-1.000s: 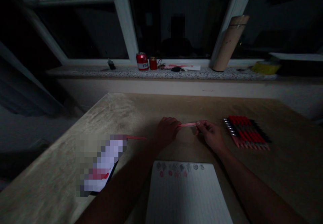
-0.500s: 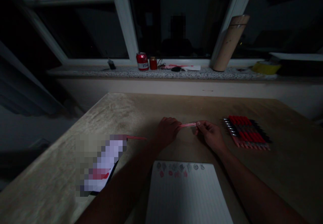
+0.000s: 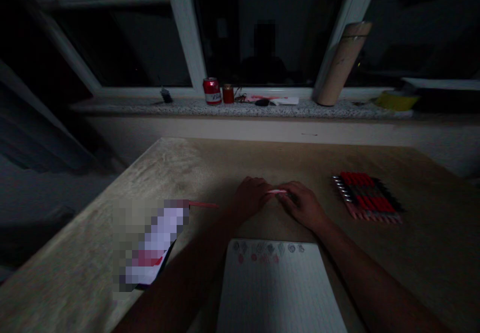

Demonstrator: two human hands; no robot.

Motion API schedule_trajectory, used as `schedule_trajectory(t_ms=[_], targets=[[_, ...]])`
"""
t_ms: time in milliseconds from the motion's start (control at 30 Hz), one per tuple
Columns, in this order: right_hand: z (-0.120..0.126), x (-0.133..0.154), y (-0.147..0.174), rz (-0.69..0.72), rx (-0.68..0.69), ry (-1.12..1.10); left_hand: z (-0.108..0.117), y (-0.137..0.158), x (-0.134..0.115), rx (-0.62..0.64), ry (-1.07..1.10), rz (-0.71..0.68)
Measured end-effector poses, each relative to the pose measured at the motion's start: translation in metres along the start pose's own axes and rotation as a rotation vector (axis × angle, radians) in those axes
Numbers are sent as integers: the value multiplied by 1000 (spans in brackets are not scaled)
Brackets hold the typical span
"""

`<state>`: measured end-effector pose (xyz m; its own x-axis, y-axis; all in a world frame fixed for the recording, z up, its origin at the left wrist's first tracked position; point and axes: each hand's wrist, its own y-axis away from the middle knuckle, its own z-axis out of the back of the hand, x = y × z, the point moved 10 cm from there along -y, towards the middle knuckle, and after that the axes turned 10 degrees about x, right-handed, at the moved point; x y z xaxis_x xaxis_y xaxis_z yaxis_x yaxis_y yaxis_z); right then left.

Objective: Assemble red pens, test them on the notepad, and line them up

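Between my hands, above the tabletop, is a slim pinkish-red pen (image 3: pixel 276 191) with a clear part, lying crosswise. The fingers of my left hand (image 3: pixel 252 198) are closed on its left end. My right hand (image 3: pixel 302 204) is closed round its right end, so only a short middle stretch shows. Just below my hands lies a lined notebook (image 3: pixel 277 288) with rows of dark and red scribbles along its top. To the right of my right hand sits a bundle of red and black pens (image 3: pixel 367 196), laid side by side.
A phone-like object (image 3: pixel 155 243), partly blurred out, lies on the left of the table (image 3: pixel 93 253), with a thin red stick (image 3: pixel 203 204) by its top. On the windowsill (image 3: pixel 180 107) stand a red can (image 3: pixel 212 91), a small red jar (image 3: pixel 228 94) and a wooden-looking flask (image 3: pixel 344 64).
My right hand has moved left along the pen, closer to my left hand, and covers more of it. My left hand has hardly shifted.
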<state>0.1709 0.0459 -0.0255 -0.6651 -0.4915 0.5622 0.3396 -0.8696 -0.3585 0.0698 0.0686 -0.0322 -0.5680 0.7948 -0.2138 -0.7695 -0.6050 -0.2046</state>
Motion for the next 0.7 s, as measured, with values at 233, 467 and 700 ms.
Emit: schedule_trajectory(t_ms=[233, 467, 700], targets=[[6, -15, 1, -106, -27, 158, -3, 1, 27, -26, 103, 122], [-6, -7, 1, -69, 61, 264, -11, 0, 22, 11, 149, 88], [-2, -10, 1, -122, 52, 285, -6, 2, 31, -20, 209, 153]])
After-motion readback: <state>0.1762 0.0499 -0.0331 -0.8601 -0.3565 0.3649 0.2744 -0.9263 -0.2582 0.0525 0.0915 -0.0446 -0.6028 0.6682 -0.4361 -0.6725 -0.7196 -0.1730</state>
